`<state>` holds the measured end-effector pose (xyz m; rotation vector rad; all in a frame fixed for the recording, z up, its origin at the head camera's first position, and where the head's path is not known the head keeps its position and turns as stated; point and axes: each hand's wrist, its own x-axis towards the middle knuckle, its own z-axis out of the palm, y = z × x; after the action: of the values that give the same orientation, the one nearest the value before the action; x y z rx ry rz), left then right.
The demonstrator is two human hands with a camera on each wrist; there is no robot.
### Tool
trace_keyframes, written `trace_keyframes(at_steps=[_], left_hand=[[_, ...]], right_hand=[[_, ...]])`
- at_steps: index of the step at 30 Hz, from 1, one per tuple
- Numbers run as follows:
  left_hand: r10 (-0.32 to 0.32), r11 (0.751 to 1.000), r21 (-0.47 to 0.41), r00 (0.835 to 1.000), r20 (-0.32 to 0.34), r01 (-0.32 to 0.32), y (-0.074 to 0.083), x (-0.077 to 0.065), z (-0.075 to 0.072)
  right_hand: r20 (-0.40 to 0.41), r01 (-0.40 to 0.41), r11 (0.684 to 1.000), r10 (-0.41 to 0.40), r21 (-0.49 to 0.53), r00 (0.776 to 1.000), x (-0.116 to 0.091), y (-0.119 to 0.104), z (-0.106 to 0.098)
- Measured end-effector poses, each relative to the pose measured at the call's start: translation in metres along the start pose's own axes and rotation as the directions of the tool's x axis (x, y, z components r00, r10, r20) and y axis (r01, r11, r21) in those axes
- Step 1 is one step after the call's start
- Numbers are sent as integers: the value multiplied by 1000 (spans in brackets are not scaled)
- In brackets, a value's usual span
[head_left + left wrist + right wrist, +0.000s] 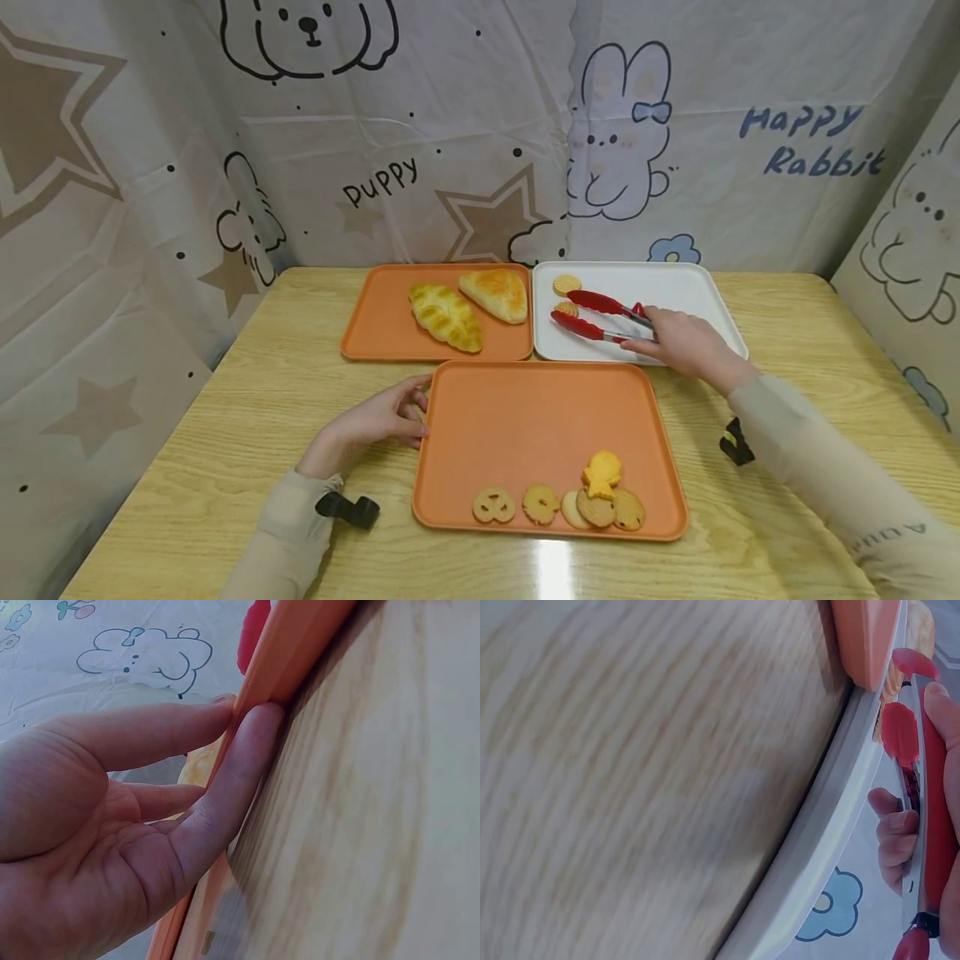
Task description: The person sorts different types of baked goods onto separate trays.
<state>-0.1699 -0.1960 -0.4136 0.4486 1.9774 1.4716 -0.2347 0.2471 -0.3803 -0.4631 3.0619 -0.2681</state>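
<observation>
My left hand (pixel 375 417) pinches the left rim of the front orange tray (pixel 540 425); its thumb and a finger meet the rim in the left wrist view. Red-tipped metal tongs (pixel 600 302) are held in my right hand (pixel 686 342) over the white tray (pixel 678 287). Their two red ends stand apart, close to a ridged cookie (pixel 566 309) on that tray. Just behind it lies a round cookie (pixel 567 285). Along the front tray's near edge are a pretzel-shaped cookie (pixel 493 505), a ring-shaped cookie (pixel 541 504), overlapping round cookies (pixel 628 509) and a yellow figure-shaped cookie (pixel 602 468).
A second orange tray (pixel 382 317) sits at the back left, beside the white one. It bears a braided bread (pixel 446 318) and a triangular pastry (pixel 493 295). All three trays are on a wooden table (pixel 247 417), with a printed cloth (pixel 480 108) hanging behind.
</observation>
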Motion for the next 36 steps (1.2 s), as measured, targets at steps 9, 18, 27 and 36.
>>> trace_keyframes(at_steps=[9, 18, 27, 36], left_hand=[[-1, 1000, 0, 1000, -4, 1, 2, -1, 1], [-1, 1000, -1, 1000, -1, 1, 2, -1, 1], [54, 999, -7, 998, 38, -54, 1, -3, -1], [-17, 1000, 2, 1000, -7, 17, 0, 1, 1]], right_hand=[[-30, 41, 999, -41, -8, 999, -19, 2, -15], [-34, 61, 998, -62, -16, 997, -56, 3, -21], [-10, 65, 998, -65, 0, 998, -92, 3, -22], [-42, 109, 994, -108, 15, 993, -121, 3, -16]])
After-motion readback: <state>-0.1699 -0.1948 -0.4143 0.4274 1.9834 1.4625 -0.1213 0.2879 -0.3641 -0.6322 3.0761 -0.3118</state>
